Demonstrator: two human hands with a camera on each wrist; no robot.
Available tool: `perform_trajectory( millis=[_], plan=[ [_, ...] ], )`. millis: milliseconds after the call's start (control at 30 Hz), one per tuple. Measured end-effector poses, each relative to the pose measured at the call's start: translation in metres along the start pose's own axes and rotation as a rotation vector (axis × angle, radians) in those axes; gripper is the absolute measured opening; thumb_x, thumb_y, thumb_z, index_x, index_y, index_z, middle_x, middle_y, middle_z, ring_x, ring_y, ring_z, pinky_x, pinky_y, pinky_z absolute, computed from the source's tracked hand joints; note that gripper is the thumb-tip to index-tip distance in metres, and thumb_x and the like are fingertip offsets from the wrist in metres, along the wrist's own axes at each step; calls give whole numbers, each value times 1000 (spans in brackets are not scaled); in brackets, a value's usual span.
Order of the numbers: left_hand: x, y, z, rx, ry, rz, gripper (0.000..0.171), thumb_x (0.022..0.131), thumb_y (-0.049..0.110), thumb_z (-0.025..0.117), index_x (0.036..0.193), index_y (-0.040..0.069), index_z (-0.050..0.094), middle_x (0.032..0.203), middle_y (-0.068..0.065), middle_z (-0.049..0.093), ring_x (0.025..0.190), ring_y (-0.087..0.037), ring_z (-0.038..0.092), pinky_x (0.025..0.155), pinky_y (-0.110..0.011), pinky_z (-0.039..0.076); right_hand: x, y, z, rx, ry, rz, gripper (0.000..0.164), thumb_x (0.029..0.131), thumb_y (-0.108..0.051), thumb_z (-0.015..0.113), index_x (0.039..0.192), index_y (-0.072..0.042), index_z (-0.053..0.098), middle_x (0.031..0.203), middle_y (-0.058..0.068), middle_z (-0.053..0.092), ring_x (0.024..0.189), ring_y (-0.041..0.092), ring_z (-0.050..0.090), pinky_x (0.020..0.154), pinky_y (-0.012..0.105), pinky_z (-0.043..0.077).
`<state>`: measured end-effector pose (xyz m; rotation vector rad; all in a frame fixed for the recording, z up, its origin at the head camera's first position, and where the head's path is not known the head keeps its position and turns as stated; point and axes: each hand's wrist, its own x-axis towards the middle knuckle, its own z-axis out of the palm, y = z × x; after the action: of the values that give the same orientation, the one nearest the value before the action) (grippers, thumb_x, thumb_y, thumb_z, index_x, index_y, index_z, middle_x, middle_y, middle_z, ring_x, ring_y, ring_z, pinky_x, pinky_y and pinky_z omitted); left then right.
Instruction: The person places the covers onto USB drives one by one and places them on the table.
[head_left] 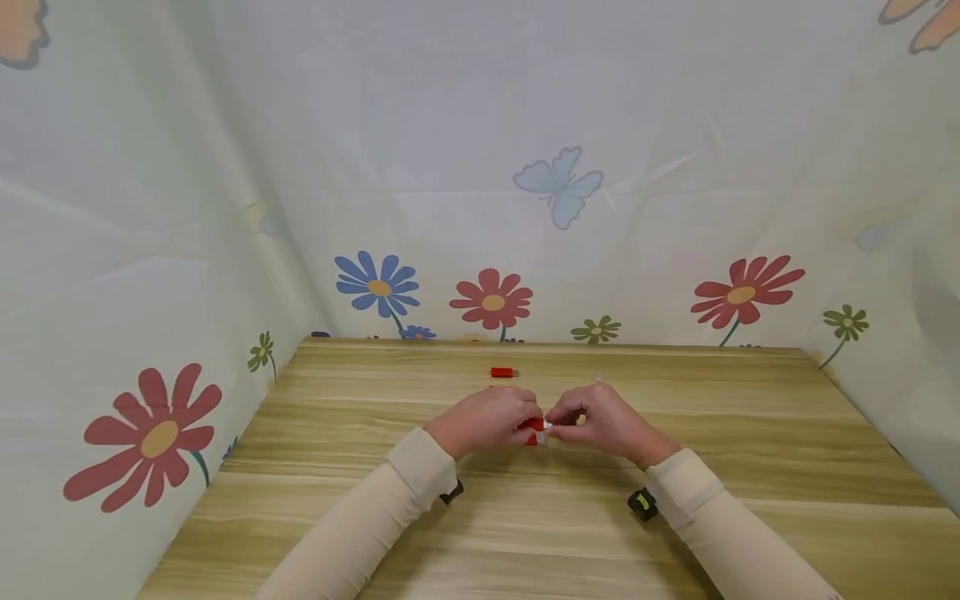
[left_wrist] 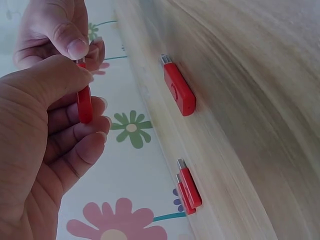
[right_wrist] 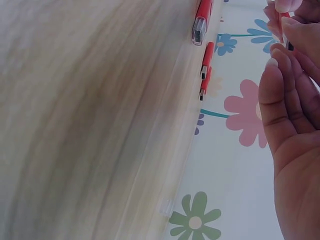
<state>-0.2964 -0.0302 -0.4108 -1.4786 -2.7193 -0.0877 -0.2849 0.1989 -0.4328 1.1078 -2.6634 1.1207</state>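
My left hand (head_left: pixel 483 421) grips a red USB flash drive (left_wrist: pixel 85 106) between thumb and fingers, above the wooden table. From the other side, my right hand (head_left: pixel 607 423) pinches the drive's plug end with thumb and forefinger. The fingertips hide most of that end, so whether a clear cap sits there is hard to tell. Under the hands lies another red USB flash drive (left_wrist: pixel 180 91), its plug covered by a clear cap (right_wrist: pixel 198 31) in the right wrist view. Farther back, two more red drives (left_wrist: pixel 191 187) lie side by side in the left wrist view.
A small clear cap (head_left: pixel 598 378) lies on the table (head_left: pixel 720 392) behind my right hand. Black wrist devices (head_left: pixel 642 504) hang below both cuffs. A flower-printed curtain (head_left: pixel 420 150) stands along the table's back and side edges.
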Motion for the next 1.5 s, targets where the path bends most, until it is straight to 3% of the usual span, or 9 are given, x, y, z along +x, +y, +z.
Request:
perform_trajectory(
  millis=[333, 500, 733, 1000, 1500],
  plan=[
    [-2, -4, 0, 22, 30, 34, 16, 92, 25, 78, 106, 16, 77, 88, 6, 63, 76, -6, 55, 76, -12, 50, 6, 2, 2, -2, -8, -52, 14, 85, -13, 84, 97, -20, 82, 92, -10, 77, 76, 2, 68, 73, 29, 61],
    [-2, -9, 3, 43, 54, 36, 17, 93, 25, 77, 106, 16, 77, 90, 5, 66, 78, -7, 56, 78, -13, 52, 10, 2, 2, -11, -11, -34, 13, 85, -14, 84, 98, -17, 82, 92, -8, 77, 76, 2, 68, 72, 26, 61],
    [-1, -14, 4, 3, 56, -50, 22, 93, 33, 76, 111, 19, 76, 99, 6, 69, 84, -6, 60, 84, -17, 55, 19, 1, 1, -59, -20, 47, 12, 86, -21, 84, 97, -19, 81, 89, -10, 77, 74, 1, 67, 73, 23, 59],
    [5, -22, 14, -65, 51, -138, 21, 91, 31, 79, 107, 19, 76, 97, 6, 66, 83, -7, 58, 81, -16, 55, 24, 9, 3, -70, -26, 115, 13, 86, -23, 84, 99, -20, 81, 88, -10, 76, 72, 5, 65, 72, 21, 57],
    [13, -30, 28, -144, -9, -197, 12, 94, 29, 75, 101, 19, 76, 89, 8, 62, 78, -9, 56, 75, -17, 50, 37, 20, 10, -73, -131, 244, 8, 88, -12, 80, 95, -14, 79, 86, -5, 74, 75, 11, 63, 73, 27, 57]
  ],
)
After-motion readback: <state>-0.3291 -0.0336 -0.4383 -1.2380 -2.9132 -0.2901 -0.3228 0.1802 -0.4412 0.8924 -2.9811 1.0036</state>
